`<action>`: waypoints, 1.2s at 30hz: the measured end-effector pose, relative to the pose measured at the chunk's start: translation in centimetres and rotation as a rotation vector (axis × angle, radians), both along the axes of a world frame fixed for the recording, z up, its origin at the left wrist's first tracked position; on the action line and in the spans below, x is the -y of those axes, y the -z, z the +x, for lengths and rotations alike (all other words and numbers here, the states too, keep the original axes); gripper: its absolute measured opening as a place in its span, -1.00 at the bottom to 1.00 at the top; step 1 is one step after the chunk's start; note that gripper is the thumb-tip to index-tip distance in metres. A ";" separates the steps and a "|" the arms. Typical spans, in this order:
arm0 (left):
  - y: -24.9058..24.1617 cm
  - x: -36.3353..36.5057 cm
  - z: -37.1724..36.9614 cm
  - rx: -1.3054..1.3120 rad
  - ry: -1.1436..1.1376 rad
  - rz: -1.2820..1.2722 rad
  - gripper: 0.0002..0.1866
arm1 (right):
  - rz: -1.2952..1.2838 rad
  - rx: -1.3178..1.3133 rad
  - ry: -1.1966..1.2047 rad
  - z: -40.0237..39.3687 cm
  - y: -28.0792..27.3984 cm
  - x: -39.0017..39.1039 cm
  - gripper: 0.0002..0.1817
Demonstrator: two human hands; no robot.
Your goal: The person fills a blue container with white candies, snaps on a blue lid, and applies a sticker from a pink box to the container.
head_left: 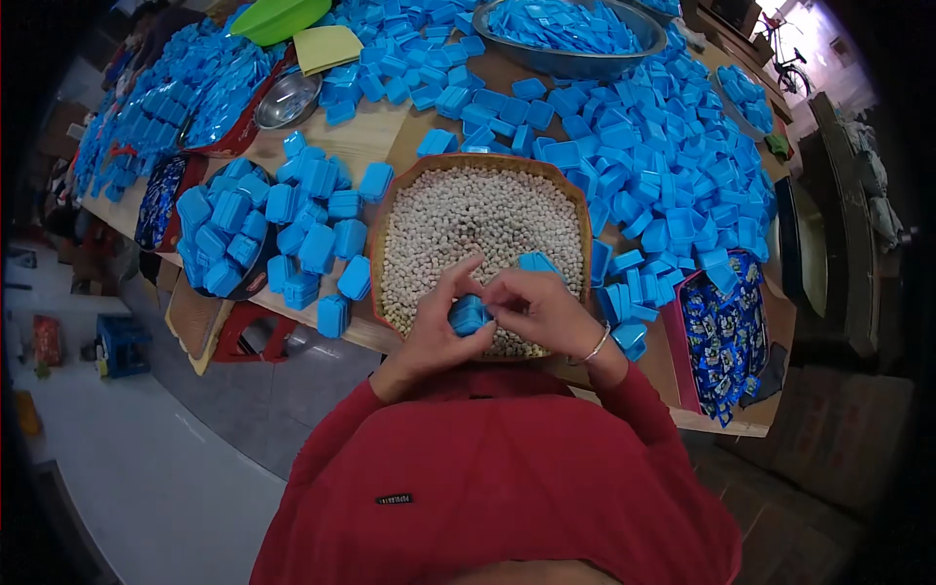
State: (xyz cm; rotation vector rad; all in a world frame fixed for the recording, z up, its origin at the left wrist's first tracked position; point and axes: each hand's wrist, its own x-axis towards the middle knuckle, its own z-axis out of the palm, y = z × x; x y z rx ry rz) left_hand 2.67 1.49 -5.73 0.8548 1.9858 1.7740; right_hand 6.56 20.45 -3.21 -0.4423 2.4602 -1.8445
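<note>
Over the near edge of an octagonal tray [387, 219] full of small pale beads, my left hand [436, 317] is wrapped round a small blue box [469, 315]. My right hand [546, 310] is closed, its fingertips pinched at the right side of that box. Whether the right fingers hold anything small is hidden. Another blue piece [536, 261] lies on the beads just beyond the right hand.
Blue boxes [317, 249] sit left of the tray, some in a round dish. Loose blue box parts [673, 166] heap up right and behind. A pink-edged box [685, 341] holds blue packets. A metal basin [565, 64] stands at the back.
</note>
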 end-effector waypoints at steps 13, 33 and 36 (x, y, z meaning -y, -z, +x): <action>-2.3 0.1 0.3 -0.611 0.036 0.011 -0.39 | 0.190 -0.495 -0.042 2.5 1.5 0.9 -0.90; -1.1 -0.1 0.4 -0.539 0.018 0.072 -0.34 | 0.585 -0.425 -0.114 2.8 1.6 -0.8 -0.82; -0.7 0.0 0.2 -0.604 -0.028 0.017 -0.26 | 0.722 -0.465 -0.077 2.2 2.3 -0.5 -0.82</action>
